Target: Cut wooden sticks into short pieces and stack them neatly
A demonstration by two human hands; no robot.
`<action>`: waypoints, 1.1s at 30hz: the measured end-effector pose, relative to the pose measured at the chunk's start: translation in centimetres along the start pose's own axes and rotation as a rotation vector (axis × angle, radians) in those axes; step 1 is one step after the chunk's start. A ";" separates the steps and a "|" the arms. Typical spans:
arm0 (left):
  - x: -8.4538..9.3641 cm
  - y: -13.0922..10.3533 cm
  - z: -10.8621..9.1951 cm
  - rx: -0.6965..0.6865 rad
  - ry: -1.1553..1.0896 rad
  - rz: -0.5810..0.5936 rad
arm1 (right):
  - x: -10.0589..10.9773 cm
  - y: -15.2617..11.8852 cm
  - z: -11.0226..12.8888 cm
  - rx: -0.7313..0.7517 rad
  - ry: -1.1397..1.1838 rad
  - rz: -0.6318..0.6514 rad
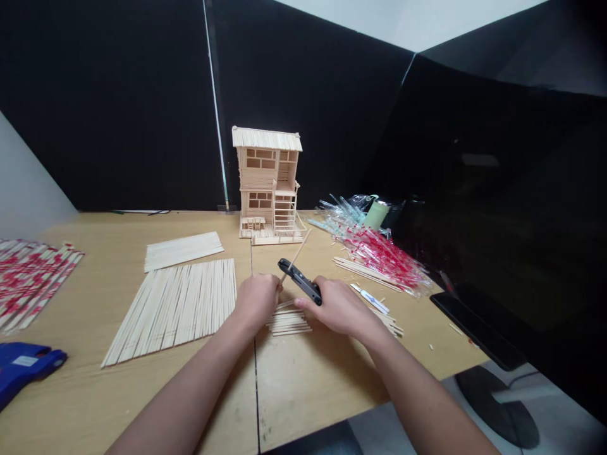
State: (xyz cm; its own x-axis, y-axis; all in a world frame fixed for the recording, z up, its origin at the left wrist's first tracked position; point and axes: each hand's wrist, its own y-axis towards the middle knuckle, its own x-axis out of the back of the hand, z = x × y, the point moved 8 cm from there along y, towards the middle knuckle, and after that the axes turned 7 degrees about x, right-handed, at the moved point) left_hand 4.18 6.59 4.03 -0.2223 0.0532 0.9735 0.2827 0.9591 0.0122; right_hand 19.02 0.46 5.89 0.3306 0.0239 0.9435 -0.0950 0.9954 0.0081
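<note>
My left hand is closed on a thin wooden stick that slants up and to the right. The black cutting tool is gripped in my right hand, and its head lies at the stick, just above my left fingers. Below and between both hands, a small pile of short sticks rests on the table. Left of my left hand lie a wide panel of sticks and a smaller panel.
A two-storey stick house stands at the back. Red-tipped sticks in clear plastic, a green cylinder and a white-and-blue knife lie right. At left are a blue tool and red-and-white strips.
</note>
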 end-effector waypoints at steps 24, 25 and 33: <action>1.2 -0.9 -0.1 0.026 0.152 0.020 | -1.1 0.8 1.6 0.000 0.041 0.016; 1.3 -1.0 -0.2 0.023 0.159 0.022 | -1.1 0.8 1.7 0.001 0.022 0.011; 1.1 -1.3 -0.2 0.027 0.184 0.026 | -2.4 0.9 1.3 -0.018 -0.134 -0.010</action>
State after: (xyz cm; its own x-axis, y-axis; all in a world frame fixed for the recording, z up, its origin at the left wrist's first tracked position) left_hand 3.72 5.39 5.13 -0.0403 0.0291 0.9988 0.2607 0.9653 -0.0176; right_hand 16.90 1.15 4.10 0.2026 0.0028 0.9793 -0.0751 0.9971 0.0127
